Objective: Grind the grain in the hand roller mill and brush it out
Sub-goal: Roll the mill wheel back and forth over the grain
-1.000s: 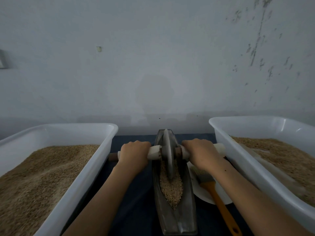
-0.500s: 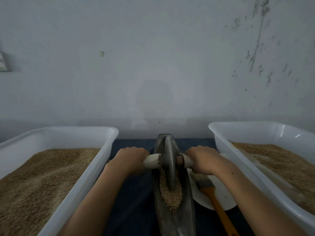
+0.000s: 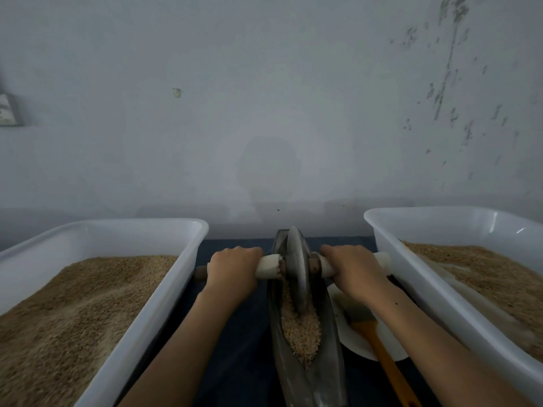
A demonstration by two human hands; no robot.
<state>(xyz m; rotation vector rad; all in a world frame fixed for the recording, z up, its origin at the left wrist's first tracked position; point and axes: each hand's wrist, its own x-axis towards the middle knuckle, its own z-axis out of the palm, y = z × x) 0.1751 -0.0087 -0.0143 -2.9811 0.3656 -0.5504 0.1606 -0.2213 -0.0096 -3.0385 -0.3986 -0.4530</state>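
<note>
A narrow boat-shaped metal trough (image 3: pixel 332 342) lies lengthwise in front of me with tan grain (image 3: pixel 301 333) heaped in its groove. A grey metal grinding wheel (image 3: pixel 296 274) stands upright in the far part of the groove, on an axle with white handles. My left hand (image 3: pixel 233 271) grips the left handle (image 3: pixel 269 267). My right hand (image 3: pixel 351 268) grips the right handle, whose white end (image 3: pixel 383 258) sticks out past my knuckles. A brush with an orange handle (image 3: pixel 379 345) lies on a white plate (image 3: pixel 358 345) right of the trough, partly under my right forearm.
A white plastic tub (image 3: pixel 164 292) filled with grain stands on the left, another white tub (image 3: pixel 417 274) with grain on the right. Both stand close to my forearms. A dark blue cloth (image 3: pixel 241 362) covers the table. A pale wall rises just behind.
The wheel and both hands rolled toward me along the trough, then back away to the far part of the groove. The grips on the handles stayed the same.
</note>
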